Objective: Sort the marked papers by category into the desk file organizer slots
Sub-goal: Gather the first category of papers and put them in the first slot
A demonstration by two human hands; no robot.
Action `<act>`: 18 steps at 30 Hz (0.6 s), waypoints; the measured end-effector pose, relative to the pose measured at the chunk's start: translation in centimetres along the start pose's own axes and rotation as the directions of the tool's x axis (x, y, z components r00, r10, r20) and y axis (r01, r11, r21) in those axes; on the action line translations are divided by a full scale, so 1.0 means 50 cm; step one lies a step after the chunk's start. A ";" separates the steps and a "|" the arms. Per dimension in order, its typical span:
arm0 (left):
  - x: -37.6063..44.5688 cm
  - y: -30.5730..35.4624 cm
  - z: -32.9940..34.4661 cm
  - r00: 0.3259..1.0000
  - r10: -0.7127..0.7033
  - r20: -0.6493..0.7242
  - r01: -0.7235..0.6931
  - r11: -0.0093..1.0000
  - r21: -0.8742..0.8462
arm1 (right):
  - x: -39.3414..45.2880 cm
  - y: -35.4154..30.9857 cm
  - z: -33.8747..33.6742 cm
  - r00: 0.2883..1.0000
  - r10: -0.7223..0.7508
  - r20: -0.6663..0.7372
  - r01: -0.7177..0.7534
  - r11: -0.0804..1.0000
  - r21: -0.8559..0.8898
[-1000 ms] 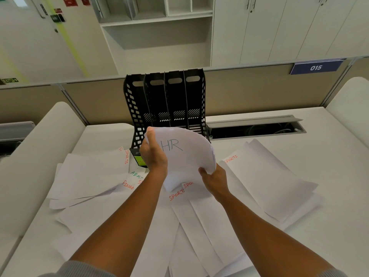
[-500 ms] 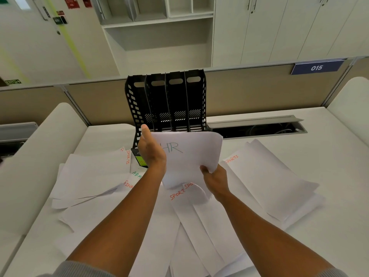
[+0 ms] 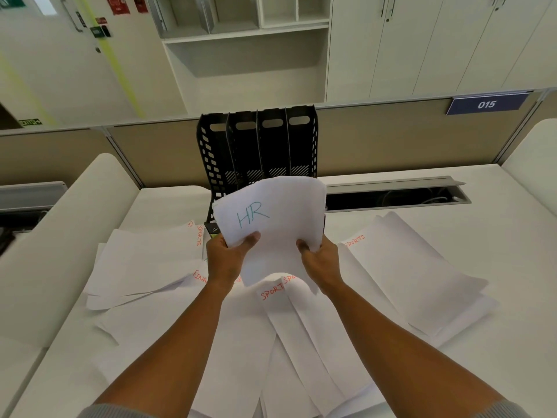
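Observation:
A white sheet marked "HR" point(image 3: 280, 215) in blue is held up in front of the black file organizer point(image 3: 259, 146), covering its low front. My left hand point(image 3: 229, 257) grips the sheet's lower left edge, thumb on its face. My right hand point(image 3: 319, 260) grips its lower right edge. The organizer stands at the desk's back with several upright slots that look dark inside. Below my hands lie loose sheets marked "SPORTS" point(image 3: 272, 292) in red; another "SPORTS" sheet point(image 3: 401, 273) lies to the right.
More marked sheets point(image 3: 144, 260) are spread on the white desk to the left, one with a red "FINA" corner. An open cable tray point(image 3: 391, 196) runs along the desk's back right. A beige partition stands behind the organizer. White curved dividers flank the desk.
My left hand slid from the sheet's top left corner down to its lower left edge. The HR sheet rose and flattened, now held by both hands nearer the organizer.

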State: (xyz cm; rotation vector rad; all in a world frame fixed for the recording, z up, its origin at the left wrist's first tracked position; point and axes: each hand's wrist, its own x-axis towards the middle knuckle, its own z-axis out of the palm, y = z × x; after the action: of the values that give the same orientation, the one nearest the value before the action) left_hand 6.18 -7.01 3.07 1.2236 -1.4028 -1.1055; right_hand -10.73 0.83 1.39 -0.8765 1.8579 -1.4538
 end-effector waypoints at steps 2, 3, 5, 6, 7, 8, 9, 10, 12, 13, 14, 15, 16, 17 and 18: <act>-0.002 -0.015 -0.011 0.999 -0.043 0.019 0.042 0.999 0.015 | -0.006 0.005 0.008 1.000 0.009 0.023 -0.009 1.000 -0.023; -0.004 -0.024 -0.014 0.998 -0.058 0.037 0.057 0.998 0.022 | -0.009 0.009 0.011 0.998 0.029 0.051 -0.027 0.999 -0.044; -0.010 -0.043 -0.020 0.993 -0.088 0.080 0.084 0.995 0.060 | -0.016 0.021 0.014 0.990 0.077 0.122 -0.064 0.992 -0.111; -0.015 -0.054 -0.022 0.989 -0.110 0.097 0.101 0.991 0.088 | -0.019 0.028 0.013 0.984 0.099 0.147 -0.077 0.986 -0.149; -0.018 -0.063 -0.023 0.985 -0.133 0.106 0.120 0.986 0.116 | -0.020 0.034 0.011 0.980 0.117 0.160 -0.087 0.980 -0.180; -0.019 -0.071 -0.023 0.982 -0.153 0.107 0.138 0.980 0.140 | -0.021 0.038 0.007 0.978 0.127 0.163 -0.092 0.975 -0.203; -0.019 -0.078 -0.023 0.980 -0.168 0.102 0.152 0.977 0.151 | -0.020 0.040 0.003 0.979 0.128 0.161 -0.091 0.972 -0.219; -0.018 -0.081 -0.023 0.979 -0.178 0.094 0.163 0.975 0.153 | -0.019 0.040 0.000 0.980 0.121 0.158 -0.083 0.970 -0.230; -0.010 -0.082 -0.023 0.981 -0.179 0.079 0.165 0.973 0.161 | -0.015 0.034 -0.005 0.984 0.085 0.154 -0.043 0.966 -0.256; -0.004 -0.082 -0.022 0.983 -0.171 0.072 0.157 0.973 0.168 | -0.012 0.028 -0.006 0.986 0.057 0.154 -0.012 0.960 -0.279; 0.001 -0.081 -0.022 0.985 -0.159 0.066 0.146 0.975 0.170 | -0.008 0.021 -0.008 0.988 0.026 0.153 0.023 0.950 -0.310; 0.007 -0.079 -0.023 0.988 -0.146 0.058 0.134 0.977 0.164 | -0.003 0.013 -0.008 0.988 -0.004 0.153 0.057 0.936 -0.347; 0.013 -0.076 -0.025 0.990 -0.133 0.046 0.124 0.980 0.157 | 0.004 0.006 -0.008 0.987 -0.032 0.155 0.091 0.916 -0.391; 0.018 -0.073 -0.027 0.992 -0.120 0.032 0.114 0.982 0.150 | 0.010 -0.002 -0.008 0.985 -0.060 0.161 0.125 0.890 -0.438; 0.024 -0.070 -0.031 0.995 -0.102 0.016 0.098 0.984 0.150 | 0.017 -0.011 -0.006 0.982 -0.081 0.169 0.154 0.863 -0.481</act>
State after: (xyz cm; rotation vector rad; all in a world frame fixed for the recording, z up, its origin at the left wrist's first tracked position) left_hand 8.16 -8.60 -0.03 1.4051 -1.4768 -1.1020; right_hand -11.41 0.23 1.94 -1.3207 2.1302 -0.9507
